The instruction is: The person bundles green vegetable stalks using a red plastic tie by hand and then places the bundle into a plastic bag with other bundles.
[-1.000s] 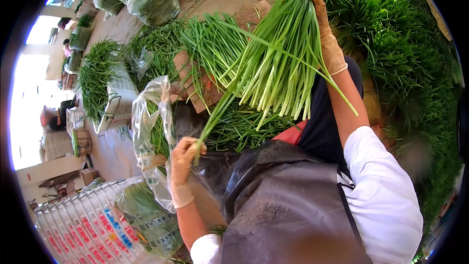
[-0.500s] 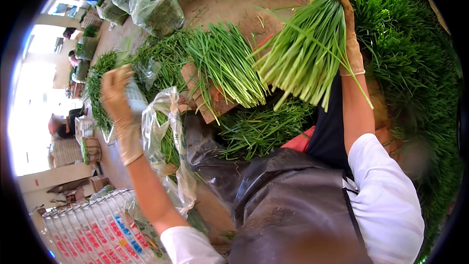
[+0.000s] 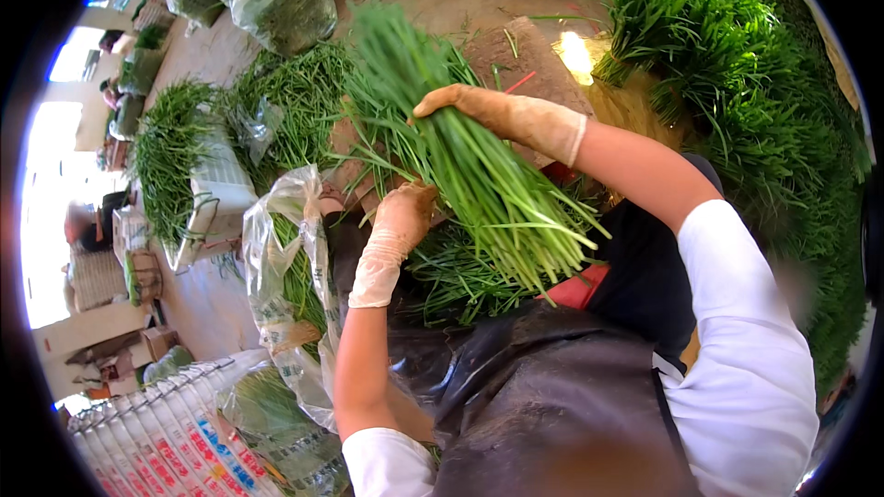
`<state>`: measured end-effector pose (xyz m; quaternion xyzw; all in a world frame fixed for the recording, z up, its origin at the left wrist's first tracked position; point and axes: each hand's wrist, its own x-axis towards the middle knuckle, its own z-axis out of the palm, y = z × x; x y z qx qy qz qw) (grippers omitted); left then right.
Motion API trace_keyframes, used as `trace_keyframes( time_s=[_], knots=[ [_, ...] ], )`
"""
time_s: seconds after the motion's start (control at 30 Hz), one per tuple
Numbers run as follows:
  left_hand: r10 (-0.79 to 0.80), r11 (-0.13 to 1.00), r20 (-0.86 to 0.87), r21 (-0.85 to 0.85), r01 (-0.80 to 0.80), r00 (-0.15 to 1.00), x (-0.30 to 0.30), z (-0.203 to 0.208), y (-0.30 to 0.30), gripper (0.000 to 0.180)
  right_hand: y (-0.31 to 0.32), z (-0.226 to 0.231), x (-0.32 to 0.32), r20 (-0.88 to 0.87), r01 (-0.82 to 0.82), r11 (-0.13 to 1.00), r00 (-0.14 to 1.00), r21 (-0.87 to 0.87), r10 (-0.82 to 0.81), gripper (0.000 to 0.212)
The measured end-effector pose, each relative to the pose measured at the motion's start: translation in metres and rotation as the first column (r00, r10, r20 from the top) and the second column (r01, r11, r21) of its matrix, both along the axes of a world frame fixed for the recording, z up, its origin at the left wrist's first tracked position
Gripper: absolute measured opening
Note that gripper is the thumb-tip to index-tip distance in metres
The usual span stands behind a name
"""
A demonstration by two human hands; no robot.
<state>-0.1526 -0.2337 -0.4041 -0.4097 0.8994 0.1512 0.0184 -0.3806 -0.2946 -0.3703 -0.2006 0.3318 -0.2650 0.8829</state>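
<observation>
In my right hand (image 3: 497, 115), in a tan glove, is a thick bunch of garlic chives (image 3: 488, 189). The fingers wrap over its upper middle; the pale cut ends fan out to the lower right, and the leafy tops, blurred, point to the upper left. My left hand (image 3: 405, 212), also gloved, is closed just left of the bunch, over a few stray leaves; what its fingers hold is hidden. Under the bunch, more chives lie on a brown board (image 3: 543, 83). Loose cut leaves (image 3: 465, 267) are heaped below it, by my dark apron (image 3: 543, 359).
Many chive bunches (image 3: 737, 83) are stacked along the right. A clear plastic bag (image 3: 285, 267) stands left of my left hand, with a white crate (image 3: 221, 184) of greens beyond. Filled bags (image 3: 281, 5) sit at the back left. A white printed sack (image 3: 175, 433) is at the lower left.
My right hand has brought its chive bunch from the upper right to the middle, over the board. My left hand has come in from the left and closed beside the bunch.
</observation>
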Motion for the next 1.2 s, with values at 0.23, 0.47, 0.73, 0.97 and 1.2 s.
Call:
trace_keyframes(
  time_s=[0.23,0.47,0.73,0.97,1.2],
  knots=[
    [-0.017,1.000,0.046,-0.024,0.018,0.999,0.013,-0.017,0.003,0.019,-0.046,-0.059,0.048,0.029,-0.130,0.935,0.991,0.331,0.128,0.043],
    [0.062,0.983,-0.228,-0.153,-0.099,0.972,0.056,0.050,0.059,0.013,-0.047,-0.086,0.044,0.165,-0.047,0.924,0.986,0.381,-0.018,0.043],
    [0.212,0.917,-0.270,-0.278,-0.287,0.939,0.107,0.099,0.129,0.023,-0.043,-0.067,0.057,0.021,0.021,0.953,0.999,0.301,-0.028,0.049],
    [0.364,0.881,-0.089,-0.290,-0.374,0.927,0.147,0.145,0.216,0.022,-0.050,-0.088,0.014,0.103,-0.263,0.879,0.939,-0.398,0.328,0.052],
    [0.306,0.529,0.282,0.744,-0.409,0.909,0.159,0.132,0.253,0.064,0.020,0.052,0.038,0.110,0.105,0.974,0.990,-0.201,-0.084,0.022]
  ],
)
